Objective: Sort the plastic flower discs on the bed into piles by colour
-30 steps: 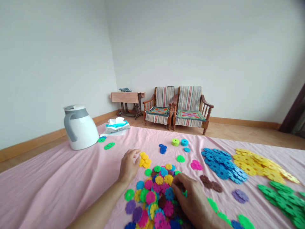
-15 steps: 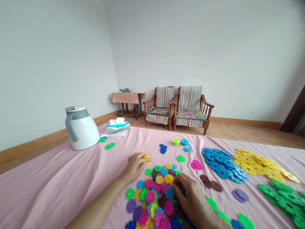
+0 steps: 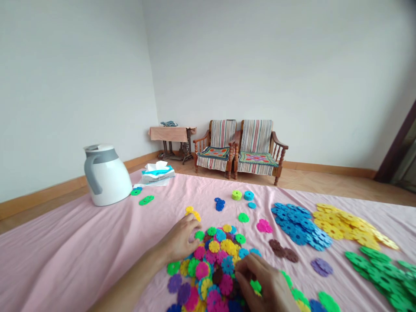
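A heap of flower-shaped plastic discs (image 3: 213,247) in mixed colours lies on the pink cloth in front of me. My left hand (image 3: 182,237) is at the heap's upper left edge, thumb apart from the bent fingers and nothing visible between them. Just beyond its fingertips are a few yellow discs (image 3: 194,214). Over the heap's right side, my right hand (image 3: 264,279) has its fingers curled and thumb drawn near them; whatever they pinch is hidden. A green disc (image 3: 256,286) shows within the curl of that hand, and I cannot tell whether it is held.
Sorted discs lie to the right: blue (image 3: 294,223), yellow (image 3: 344,223), green (image 3: 373,273), brown (image 3: 283,251), purple (image 3: 321,267) and pink (image 3: 264,225). Small stacks, lime (image 3: 236,195) and blue (image 3: 248,196), stand farther back. A white jug (image 3: 110,180) and tissue box (image 3: 158,173) stand left.
My left hand has drawn back from the yellow discs toward the heap, leaving them on the cloth. My right hand has shifted lower, nearer to me. The view has turned slightly.
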The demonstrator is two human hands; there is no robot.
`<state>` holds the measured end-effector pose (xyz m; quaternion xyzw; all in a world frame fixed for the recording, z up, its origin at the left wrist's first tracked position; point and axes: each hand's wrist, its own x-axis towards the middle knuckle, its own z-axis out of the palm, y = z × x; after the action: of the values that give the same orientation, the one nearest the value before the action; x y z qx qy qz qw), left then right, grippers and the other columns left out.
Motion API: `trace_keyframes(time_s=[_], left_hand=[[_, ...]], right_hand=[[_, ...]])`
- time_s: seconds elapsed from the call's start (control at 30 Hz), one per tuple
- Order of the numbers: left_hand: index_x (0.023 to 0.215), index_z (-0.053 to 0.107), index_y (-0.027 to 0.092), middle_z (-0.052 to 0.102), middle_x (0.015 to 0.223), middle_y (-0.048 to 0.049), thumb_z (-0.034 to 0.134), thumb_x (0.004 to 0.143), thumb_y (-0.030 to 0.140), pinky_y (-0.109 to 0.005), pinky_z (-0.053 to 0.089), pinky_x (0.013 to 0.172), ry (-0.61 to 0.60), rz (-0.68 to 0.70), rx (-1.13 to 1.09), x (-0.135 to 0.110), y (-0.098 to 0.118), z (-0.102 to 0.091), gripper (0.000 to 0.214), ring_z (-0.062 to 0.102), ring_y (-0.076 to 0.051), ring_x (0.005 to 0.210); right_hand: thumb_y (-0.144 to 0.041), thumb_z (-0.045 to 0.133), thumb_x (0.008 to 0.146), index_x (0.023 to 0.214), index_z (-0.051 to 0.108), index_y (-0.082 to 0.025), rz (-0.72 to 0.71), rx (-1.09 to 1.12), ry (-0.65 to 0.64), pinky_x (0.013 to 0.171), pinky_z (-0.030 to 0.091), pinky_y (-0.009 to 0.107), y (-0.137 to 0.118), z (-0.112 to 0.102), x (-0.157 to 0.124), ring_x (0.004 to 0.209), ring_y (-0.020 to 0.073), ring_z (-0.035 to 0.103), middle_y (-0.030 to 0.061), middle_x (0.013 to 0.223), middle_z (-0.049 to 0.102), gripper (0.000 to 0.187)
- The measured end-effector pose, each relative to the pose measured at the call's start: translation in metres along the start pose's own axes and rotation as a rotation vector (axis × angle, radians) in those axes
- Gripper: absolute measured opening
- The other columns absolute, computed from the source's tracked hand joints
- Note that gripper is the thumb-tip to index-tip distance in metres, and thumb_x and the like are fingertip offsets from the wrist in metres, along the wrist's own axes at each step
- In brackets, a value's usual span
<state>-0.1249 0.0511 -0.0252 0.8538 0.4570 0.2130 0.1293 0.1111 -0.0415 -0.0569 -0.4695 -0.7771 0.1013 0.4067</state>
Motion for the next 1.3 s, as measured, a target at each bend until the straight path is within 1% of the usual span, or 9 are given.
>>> trace_keyframes(time_s=[0.13,0.3,0.5,0.63,0.8,0.9,1.0,1.13,1.3], left_hand=[[0.083,0.060,0.017,0.054,0.087,-0.0025,0.056,0.064,0.013,-0.026,0.042,0.073,-0.022,-0.034,-0.042,0.002,-0.006,0.002,0.020,0.053,-0.018,0.084],[0.076,0.053,0.017,0.051,0.066,0.0034,0.053,0.064,0.012,-0.021,0.038,0.056,0.010,-0.165,-0.211,0.005,-0.014,0.008,0.013,0.049,-0.012,0.061],[0.076,0.054,0.015,0.059,0.070,-0.0006,0.053,0.069,0.020,-0.023,0.043,0.058,0.192,-0.258,-0.497,0.019,-0.010,0.005,0.008,0.055,-0.012,0.062],[0.075,0.058,0.014,0.061,0.067,-0.0013,0.056,0.068,0.017,-0.022,0.045,0.058,0.196,-0.215,-0.484,0.045,0.010,0.011,0.008,0.058,-0.013,0.063],[0.073,0.062,0.013,0.062,0.065,-0.0007,0.055,0.065,0.007,-0.020,0.044,0.057,0.166,-0.193,-0.343,0.094,0.036,0.043,0.012,0.058,-0.012,0.061],[0.069,0.062,0.014,0.062,0.063,-0.0006,0.056,0.065,0.006,-0.022,0.044,0.058,0.162,-0.203,-0.303,0.118,0.043,0.064,0.010,0.058,-0.013,0.061],[0.071,0.064,0.014,0.065,0.068,-0.0026,0.057,0.066,0.008,-0.024,0.045,0.062,0.157,-0.205,-0.273,0.130,0.044,0.071,0.010,0.060,-0.015,0.066],[0.078,0.065,0.013,0.067,0.078,-0.0044,0.054,0.069,0.011,-0.023,0.045,0.066,0.108,-0.178,-0.258,0.122,0.031,0.051,0.014,0.061,-0.015,0.072],[0.071,0.065,0.013,0.060,0.061,0.0012,0.057,0.064,0.016,-0.019,0.040,0.051,-0.105,-0.142,-0.252,0.088,0.010,0.003,0.010,0.054,-0.012,0.054]], right_hand=[[-0.028,0.044,0.089,0.074,0.049,-0.023,-0.058,-0.031,0.060,0.058,0.042,0.020,0.009,0.007,-0.011,0.062,0.0114,0.057,-0.0026,0.067,0.056,0.017],[-0.030,0.041,0.091,0.074,0.048,-0.024,-0.083,-0.037,0.070,0.058,0.042,0.020,0.015,0.015,-0.013,0.063,0.0117,0.057,-0.0022,0.067,0.056,0.019],[-0.021,0.045,0.087,0.074,0.047,-0.024,-0.105,-0.048,0.015,0.056,0.041,0.019,0.016,0.018,-0.011,0.065,0.0127,0.057,-0.0020,0.068,0.057,0.013],[-0.016,0.046,0.085,0.077,0.049,-0.023,-0.133,-0.059,-0.037,0.056,0.041,0.020,0.015,0.014,-0.009,0.067,0.0131,0.057,-0.0012,0.070,0.059,0.011],[-0.013,0.048,0.081,0.076,0.047,-0.023,-0.162,-0.075,-0.047,0.057,0.041,0.020,0.018,0.014,-0.008,0.068,0.0132,0.056,-0.0011,0.072,0.060,0.012],[-0.011,0.050,0.078,0.075,0.046,-0.023,-0.171,-0.092,-0.025,0.057,0.041,0.019,0.022,0.019,-0.008,0.066,0.0131,0.056,-0.0015,0.071,0.060,0.013],[-0.010,0.050,0.077,0.075,0.047,-0.023,-0.189,-0.094,-0.010,0.057,0.040,0.020,0.024,0.021,-0.008,0.067,0.0132,0.056,-0.0014,0.072,0.060,0.013],[-0.009,0.052,0.076,0.075,0.048,-0.022,-0.182,-0.082,0.000,0.060,0.041,0.020,0.022,0.019,-0.008,0.069,0.0134,0.056,-0.0013,0.074,0.060,0.014],[-0.010,0.052,0.076,0.076,0.048,-0.023,-0.162,-0.077,-0.019,0.060,0.041,0.020,0.017,0.015,-0.007,0.071,0.0135,0.056,-0.0016,0.075,0.060,0.014]])
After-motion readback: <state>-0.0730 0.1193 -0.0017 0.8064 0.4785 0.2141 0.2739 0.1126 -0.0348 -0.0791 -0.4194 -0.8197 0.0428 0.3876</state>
